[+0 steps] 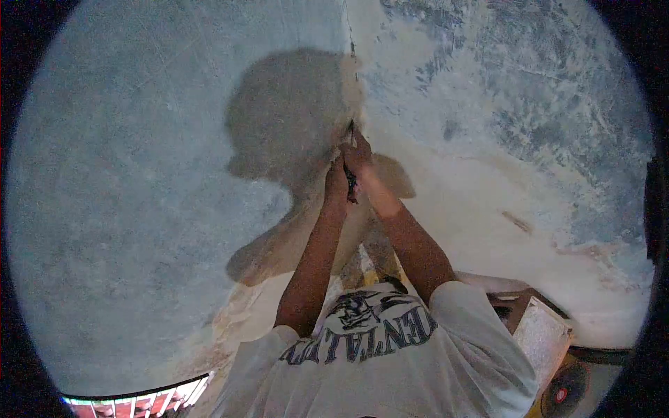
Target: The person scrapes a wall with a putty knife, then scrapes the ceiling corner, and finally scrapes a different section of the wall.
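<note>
Both my arms reach forward to the inside corner of a rough plastered wall [139, 174]. My left hand [336, 184] and my right hand [357, 155] are closed together around a dark-handled tool [351, 187]. The tool's tip [350, 129] touches the corner seam, where a thin crack runs upward. My right hand sits higher, nearer the tip, and my left hand is just below it on the handle. The blade itself is too small to make out. My white printed T-shirt [376, 355] fills the bottom of the view.
The wall on the right [529, 118] is patchy, blue-grey over pale plaster. My head's shadow [293, 118] falls on the left wall. A pale rectangular tray or container [542, 336] and a round dark object [564, 390] lie at lower right. A red and white railing [139, 403] shows at lower left.
</note>
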Demonstrator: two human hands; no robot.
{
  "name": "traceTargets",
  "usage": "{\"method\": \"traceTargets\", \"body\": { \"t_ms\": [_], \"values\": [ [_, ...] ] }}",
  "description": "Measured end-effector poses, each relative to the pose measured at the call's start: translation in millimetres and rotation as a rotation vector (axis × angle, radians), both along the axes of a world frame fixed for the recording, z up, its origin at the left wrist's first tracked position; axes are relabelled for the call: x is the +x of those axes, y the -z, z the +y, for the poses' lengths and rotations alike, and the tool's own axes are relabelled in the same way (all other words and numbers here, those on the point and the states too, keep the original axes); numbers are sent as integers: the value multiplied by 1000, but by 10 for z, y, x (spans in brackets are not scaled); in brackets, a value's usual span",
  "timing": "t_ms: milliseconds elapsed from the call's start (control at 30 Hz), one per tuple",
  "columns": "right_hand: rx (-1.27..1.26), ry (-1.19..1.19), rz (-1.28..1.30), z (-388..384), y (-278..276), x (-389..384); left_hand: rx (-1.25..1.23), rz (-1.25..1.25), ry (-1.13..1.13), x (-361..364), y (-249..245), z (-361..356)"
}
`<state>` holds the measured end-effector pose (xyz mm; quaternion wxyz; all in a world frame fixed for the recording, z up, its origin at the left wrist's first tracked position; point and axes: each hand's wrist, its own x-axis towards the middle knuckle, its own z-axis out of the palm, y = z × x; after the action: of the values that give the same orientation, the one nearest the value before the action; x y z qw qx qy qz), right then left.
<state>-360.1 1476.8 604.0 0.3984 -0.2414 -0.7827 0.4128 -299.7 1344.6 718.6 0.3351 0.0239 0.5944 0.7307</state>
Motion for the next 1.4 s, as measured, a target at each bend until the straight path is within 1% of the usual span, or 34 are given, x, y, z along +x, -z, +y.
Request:
{"method": "traceTargets", "body": {
  "t_ms": [33, 67, 100, 133, 167, 200, 233, 300, 333, 367, 400, 467, 533, 600, 667, 700, 733, 767, 800, 833, 867, 933, 967, 1000, 1067, 1133, 1167, 1200, 1233, 1267, 1300, 1333, 1367, 1400],
  "values": [
    [-159, -70, -16, -100, -250, 120, 38, -20, 2, -4, 12, 2],
    [-318, -137, -31, -285, -748, 368, 91, -37, 37, -30, 14, -10],
    [-325, -166, 2, -301, -810, 407, 143, -55, 75, -48, 17, -4],
    [-332, -196, 34, -298, -824, 426, 98, -53, 71, -28, -26, 5],
    [-185, -188, 112, -208, -550, 323, 53, -52, 66, -2, -62, 3],
    [-147, -202, 136, -192, -544, 329, 9, -49, 59, 9, -79, -1],
    [-108, -217, 159, -179, -540, 337, 39, -24, 122, -5, -65, -16],
    [-204, -283, 137, -151, -466, 358, 96, 23, 246, -34, -13, -75],
    [-226, -315, 147, -120, -405, 342, 67, 7, 228, -41, 4, -61],
    [-197, -344, 198, 9, -110, 193, 38, -10, 210, -40, 15, -36],
    [-226, -357, 239, 14, -84, 194, 6, -29, 193, -35, 28, -22],
    [-340, -368, 313, -98, -294, 322, 5, -23, 234, 14, -222, -62],
    [-346, -335, 356, -159, -354, 356, 17, -29, 240, 29, -305, -53],
    [-199, -280, 396, -116, -268, 263, 36, -42, 214, -13, -252, 1],
    [-74, -234, 462, 54, 72, 7, 51, -59, 188, -52, -149, 33],
    [-90, -255, 471, 48, 50, 22, 59, -67, 173, -64, -87, 37],
    [-107, -276, 481, 41, 25, 38, -12, -65, 185, -88, -13, 50],
    [-197, -335, 463, -91, -341, 248, -81, -59, 196, -131, 60, 79],
    [-285, -394, 444, -159, -572, 356, -88, -69, 168, -130, 69, 119],
    [-298, -380, 460, -75, -384, 249, -94, -79, 139, -118, 51, 153],
    [-308, -367, 477, 16, -207, 133, -37, -106, 71, -65, 47, 221],
    [-363, -368, 443, -4, -317, 191, 51, -100, -9, 9, -51, 238],
    [-409, -379, 390, -211, -786, 486, 79, -70, -19, 66, -129, 207],
    [-454, -388, 336, -338, -1054, 664, 108, -42, -28, 112, -152, 185],
    [-212, -253, 305, -292, -742, 517, 114, -108, 86, 88, -80, 113],
    [-236, -278, 324, -255, -820, 456, 94, -146, 103, 118, -362, 94],
    [-386, -374, 346, -239, -870, 472, 68, -164, 58, 176, -555, 83],
    [-542, -469, 362, -267, -958, 523, 58, -155, 33, 169, -555, 95],
    [-489, -417, 336, -279, -1015, 534, 48, -147, 9, 161, -554, 106],
    [-434, -364, 305, -285, -1068, 551, 59, -113, 7, 62, -289, 180],
    [-392, -337, 289, -254, -956, 486, 59, -84, 9, 44, -96, 176],
    [-350, -308, 273, -222, -842, 420, 97, -99, 30, 53, -77, 161],
    [-303, -310, 279, -46, -500, 171, 144, -110, 54, 47, -84, 176],
    [-353, -293, 245, -37, -529, 170, 191, -123, 75, 44, -87, 188]
  ]
}}
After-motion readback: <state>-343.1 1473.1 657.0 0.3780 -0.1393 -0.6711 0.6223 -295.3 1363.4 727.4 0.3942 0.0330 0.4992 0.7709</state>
